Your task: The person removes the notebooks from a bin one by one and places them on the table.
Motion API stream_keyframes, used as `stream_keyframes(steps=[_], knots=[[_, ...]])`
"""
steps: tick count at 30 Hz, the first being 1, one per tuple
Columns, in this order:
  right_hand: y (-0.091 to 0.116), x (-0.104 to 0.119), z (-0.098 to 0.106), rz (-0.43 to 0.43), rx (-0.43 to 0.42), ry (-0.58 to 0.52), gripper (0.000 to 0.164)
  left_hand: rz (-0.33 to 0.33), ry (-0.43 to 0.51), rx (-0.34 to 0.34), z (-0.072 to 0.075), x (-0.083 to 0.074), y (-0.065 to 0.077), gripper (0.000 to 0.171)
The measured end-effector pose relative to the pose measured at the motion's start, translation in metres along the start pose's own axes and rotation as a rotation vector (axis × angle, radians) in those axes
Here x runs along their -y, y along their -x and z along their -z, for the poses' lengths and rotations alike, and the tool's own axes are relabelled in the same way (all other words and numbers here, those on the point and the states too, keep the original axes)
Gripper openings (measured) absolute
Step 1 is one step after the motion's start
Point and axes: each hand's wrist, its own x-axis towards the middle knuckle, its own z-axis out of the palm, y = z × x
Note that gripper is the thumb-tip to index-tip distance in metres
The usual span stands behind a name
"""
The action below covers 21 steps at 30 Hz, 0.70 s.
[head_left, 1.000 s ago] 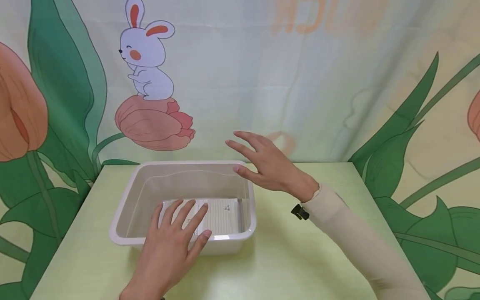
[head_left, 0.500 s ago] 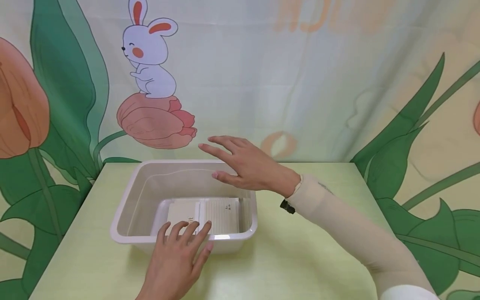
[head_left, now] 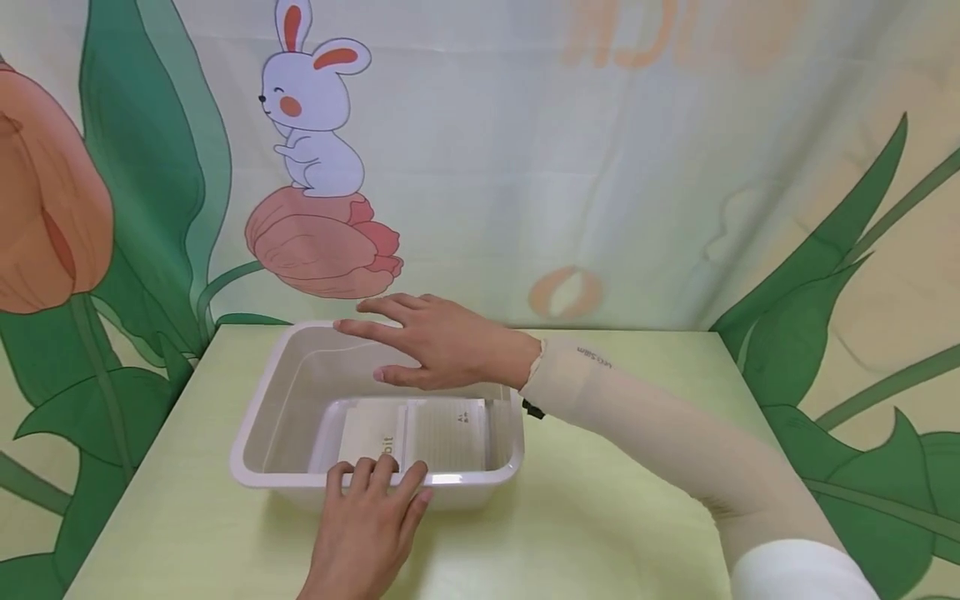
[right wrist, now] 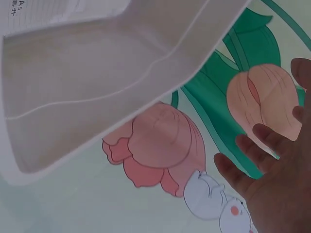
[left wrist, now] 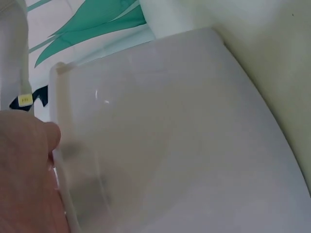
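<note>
A light plastic basin point(head_left: 283, 425) stands on the table. Inside lie a notebook with lined pages point(head_left: 446, 437) and, beside it, a pale cover point(head_left: 366, 425) with gold lettering. My left hand point(head_left: 367, 525) grips the basin's front rim, its fingers curled over the edge into the basin. From the left wrist, the thumb point(left wrist: 52, 136) shows at the rim against the outer wall. Spread fingers mark my right hand point(head_left: 442, 343), held in the air over the back of the basin. In the right wrist view that hand point(right wrist: 279, 170) holds nothing.
The pale green table point(head_left: 615, 500) reaches back to a hanging cloth point(head_left: 480, 150) printed with a rabbit, tulips and leaves. A black buckle point(head_left: 533, 409) hangs at the right sleeve cuff.
My right hand has moved left across the basin's back edge. The left hand has drawn back from above the notebook to the front rim, and its fingers have curled over it.
</note>
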Motion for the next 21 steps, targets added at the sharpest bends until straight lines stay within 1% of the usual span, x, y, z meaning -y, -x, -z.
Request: stream_keyframes(steps=[3,6,9,14,18,21], knots=[[-0.013,0.002,-0.008,0.028,0.03,-0.011,0.064,0.018,0.002,-0.019,-0.003,-0.001,-0.001,0.046],[-0.026,0.003,-0.018,0.055,0.068,0.015,0.065,0.026,0.001,-0.039,-0.005,-0.002,-0.002,0.047],[-0.04,0.003,-0.031,0.08,0.135,0.056,0.064,0.025,0.001,-0.053,-0.007,-0.002,-0.001,0.046],[-0.059,0.004,-0.062,0.11,0.237,0.144,0.062,0.026,0.002,-0.068,-0.009,-0.003,-0.001,0.047],[-0.071,0.016,-0.085,0.145,0.357,0.217,0.065,0.025,0.012,-0.107,-0.01,-0.003,-0.002,0.046],[-0.076,0.026,-0.103,0.2,0.433,0.23,0.066,0.028,0.019,-0.123,-0.011,-0.003,-0.003,0.046]])
